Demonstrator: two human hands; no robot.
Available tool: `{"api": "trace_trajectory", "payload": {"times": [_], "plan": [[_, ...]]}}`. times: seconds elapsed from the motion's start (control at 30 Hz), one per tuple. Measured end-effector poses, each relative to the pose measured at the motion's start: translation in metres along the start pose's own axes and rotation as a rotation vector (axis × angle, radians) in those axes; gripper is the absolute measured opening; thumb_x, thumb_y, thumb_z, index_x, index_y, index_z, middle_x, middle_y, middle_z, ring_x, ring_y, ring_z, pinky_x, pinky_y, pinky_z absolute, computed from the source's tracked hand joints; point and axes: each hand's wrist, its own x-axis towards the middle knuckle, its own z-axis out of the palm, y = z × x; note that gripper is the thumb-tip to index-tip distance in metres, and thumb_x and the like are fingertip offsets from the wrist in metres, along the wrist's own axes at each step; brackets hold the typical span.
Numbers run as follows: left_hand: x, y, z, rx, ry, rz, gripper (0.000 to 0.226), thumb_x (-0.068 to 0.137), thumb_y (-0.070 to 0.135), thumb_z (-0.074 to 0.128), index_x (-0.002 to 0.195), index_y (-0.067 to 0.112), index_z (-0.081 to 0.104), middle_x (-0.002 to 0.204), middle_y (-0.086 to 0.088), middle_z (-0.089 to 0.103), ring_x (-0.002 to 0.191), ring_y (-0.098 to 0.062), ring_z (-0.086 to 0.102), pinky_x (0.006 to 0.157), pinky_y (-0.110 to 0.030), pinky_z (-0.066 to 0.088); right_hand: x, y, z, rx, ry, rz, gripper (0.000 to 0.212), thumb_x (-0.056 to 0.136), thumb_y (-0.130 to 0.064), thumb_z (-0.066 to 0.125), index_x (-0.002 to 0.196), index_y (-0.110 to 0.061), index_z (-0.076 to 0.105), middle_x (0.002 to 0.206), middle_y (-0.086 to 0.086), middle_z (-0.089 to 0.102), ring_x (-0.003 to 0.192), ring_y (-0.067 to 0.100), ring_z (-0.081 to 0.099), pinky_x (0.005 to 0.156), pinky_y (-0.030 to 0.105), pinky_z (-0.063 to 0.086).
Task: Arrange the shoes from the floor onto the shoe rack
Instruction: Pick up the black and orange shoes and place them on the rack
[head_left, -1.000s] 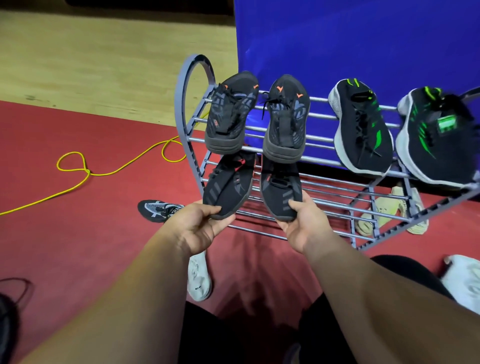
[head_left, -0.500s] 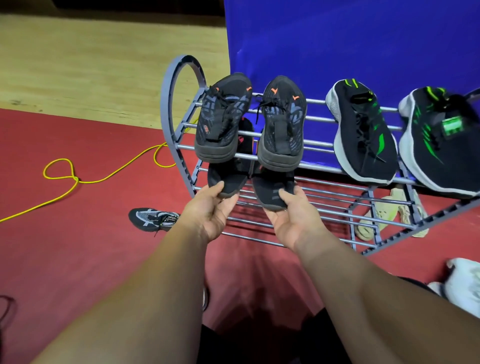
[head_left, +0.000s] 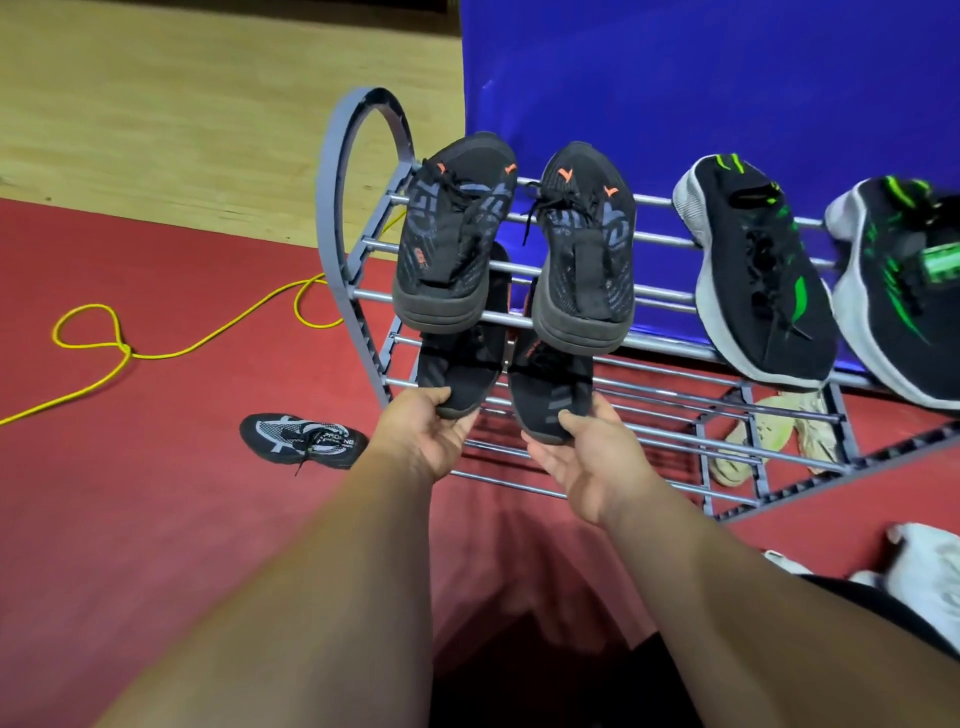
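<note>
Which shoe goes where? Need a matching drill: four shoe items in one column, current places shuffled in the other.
Things
1. orange-marked black pair
2. green-striped black pair
3. black-and-white mesh shoe
4. black pair with grey stripes

Places
A. on the red floor, left of the shoe rack
B. gripped by the left hand and right hand at the lower shelf
C. top shelf, left end
D. top shelf, right part

Pairs: 1-C, 2-D, 3-A, 4-B

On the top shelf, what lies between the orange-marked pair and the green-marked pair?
Nothing lies there. The head view shows only bare rods of the shoe rack between the orange-marked pair and the green-marked pair, with the blue wall behind.
</note>
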Motion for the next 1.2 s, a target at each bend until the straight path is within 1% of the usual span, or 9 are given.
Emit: {"api": "trace_trajectory", "payload": {"times": [0.13, 0.33, 0.53, 0.63, 0.67, 0.8, 0.9, 1.03, 1.2], "plan": [[-0.005, -0.002, -0.005, 0.014, 0.008, 0.001, 0.036, 0.102, -0.007, 0.037, 0.134, -0.009, 0.053, 0.125, -0.026, 0.067, 0.114, -0.038, 0.067, 0.100, -0.047, 0.053, 0.001, 0.004, 0.000, -0.022, 0.042, 0.011, 0.047, 0.107, -0.006, 0.042, 0.141, -0.038, 0.048, 0.112, 0.006, 0.077, 0.095, 0.033, 0.077, 0.064, 0.031, 0.055], [-0.010, -0.001, -0.009, 0.022, 0.003, -0.002, 0.036, 0.101, -0.010, 0.037, 0.133, -0.008, 0.053, 0.119, -0.026, 0.068, 0.102, -0.037, 0.070, 0.076, -0.046, 0.058, 0.003, 0.007, 0.003, -0.019, 0.056, -0.005, 0.054, 0.106, -0.006, 0.041, 0.151, -0.035, 0.039, 0.112, 0.008, 0.077, 0.085, 0.031, 0.078, 0.050, 0.026, 0.047], [-0.008, -0.001, -0.010, 0.068, 0.015, -0.010, 0.030, 0.099, -0.001, 0.044, 0.125, -0.005, 0.059, 0.115, -0.019, 0.072, 0.106, -0.033, 0.071, 0.085, -0.045, 0.059, -0.001, 0.001, 0.002, -0.025, 0.029, 0.004, 0.044, 0.107, -0.011, 0.043, 0.144, -0.034, 0.046, 0.112, 0.009, 0.077, 0.087, 0.031, 0.078, 0.053, 0.027, 0.050], [-0.020, -0.007, -0.020, 0.347, -0.002, -0.167, 0.014, 0.093, 0.020, 0.062, 0.101, 0.009, 0.064, 0.107, -0.010, 0.069, 0.107, -0.030, 0.066, 0.090, -0.043, 0.057, -0.011, -0.005, -0.006, -0.070, -0.025, 0.041, 0.041, 0.106, -0.022, 0.050, 0.145, -0.036, 0.045, 0.125, 0.008, 0.072, 0.086, 0.029, 0.078, 0.061, 0.032, 0.057], [-0.026, -0.011, -0.024, 0.479, -0.018, -0.261, 0.019, 0.088, 0.026, 0.069, 0.099, 0.010, 0.063, 0.108, -0.010, 0.067, 0.109, -0.032, 0.065, 0.092, -0.046, 0.055, -0.017, -0.007, -0.014, -0.102, -0.047, 0.048, 0.042, 0.106, -0.026, 0.052, 0.145, -0.037, 0.045, 0.133, 0.006, 0.067, 0.085, 0.029, 0.079, 0.064, 0.034, 0.059], [-0.038, -0.032, -0.025, 0.785, -0.082, -0.431, 0.046, 0.073, 0.028, 0.079, 0.116, 0.016, 0.067, 0.128, -0.016, 0.064, 0.111, -0.039, 0.065, 0.091, -0.050, 0.055, -0.050, -0.014, -0.069, -0.147, -0.081, 0.117, 0.039, 0.103, -0.033, 0.057, 0.141, -0.042, 0.054, 0.135, 0.007, 0.062, 0.096, 0.035, 0.076, 0.077, 0.041, 0.060], [-0.050, -0.053, -0.015, 1.018, -0.079, -0.366, 0.034, 0.084, 0.026, 0.077, 0.115, 0.018, 0.066, 0.131, -0.015, 0.063, 0.112, -0.038, 0.065, 0.094, -0.050, 0.054, -0.084, -0.015, -0.112, -0.131, -0.021, 0.073, 0.028, 0.101, -0.035, 0.060, 0.129, -0.034, 0.067, 0.126, 0.008, 0.071, 0.099, 0.034, 0.076, 0.076, 0.038, 0.059], [-0.086, -0.076, 0.000, 1.245, -0.126, -0.278, 0.036, 0.091, 0.030, 0.073, 0.123, 0.017, 0.064, 0.127, -0.010, 0.063, 0.116, -0.035, 0.063, 0.102, -0.050, 0.051, -0.135, -0.020, -0.152, -0.146, 0.069, 0.037, 0.035, 0.099, -0.039, 0.061, 0.130, -0.022, 0.065, 0.125, 0.009, 0.071, 0.102, 0.033, 0.073, 0.069, 0.034, 0.057], [-0.149, -0.060, -0.001, 1.065, -0.187, -0.050, 0.010, 0.099, 0.027, 0.063, 0.106, 0.022, 0.066, 0.123, -0.005, 0.067, 0.107, -0.031, 0.068, 0.096, -0.045, 0.052, -0.160, -0.045, -0.139, -0.190, 0.052, -0.042, 0.035, 0.100, -0.042, 0.058, 0.121, -0.015, 0.065, 0.121, 0.009, 0.072, 0.099, 0.030, 0.074, 0.072, 0.036, 0.056]]}}
